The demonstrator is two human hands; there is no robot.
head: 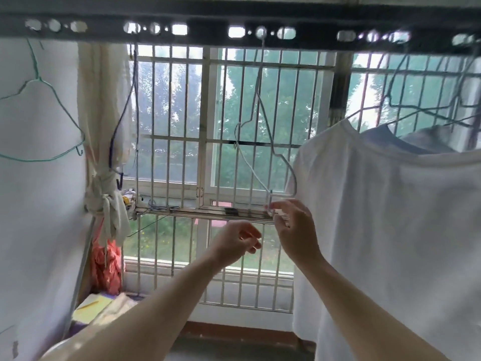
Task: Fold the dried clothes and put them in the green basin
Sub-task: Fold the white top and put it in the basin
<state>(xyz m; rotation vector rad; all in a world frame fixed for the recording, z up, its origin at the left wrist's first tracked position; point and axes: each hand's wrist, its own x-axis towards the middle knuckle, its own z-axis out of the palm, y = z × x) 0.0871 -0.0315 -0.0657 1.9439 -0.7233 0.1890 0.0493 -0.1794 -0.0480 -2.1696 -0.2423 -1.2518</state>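
A bare white wire hanger [260, 142] hangs tilted from the dark perforated rail [208, 29] overhead. My right hand [294, 225] pinches the hanger's lower corner with its fingertips. My left hand [236, 241] is just below and left of it, fingers loosely curled, holding nothing I can make out. A white T-shirt [385, 230] hangs on a hanger at the right, right next to my right hand. Behind it hang a pale blue garment [377, 134] and a grey one [429, 139]. No green basin is in view.
An empty green wire hanger [52, 100] hangs at the left by the white wall. A tied cream curtain [104, 126] and an orange bag [106, 267] stand left of the barred window [182, 126]. Folded pale items [104, 308] lie low at the left.
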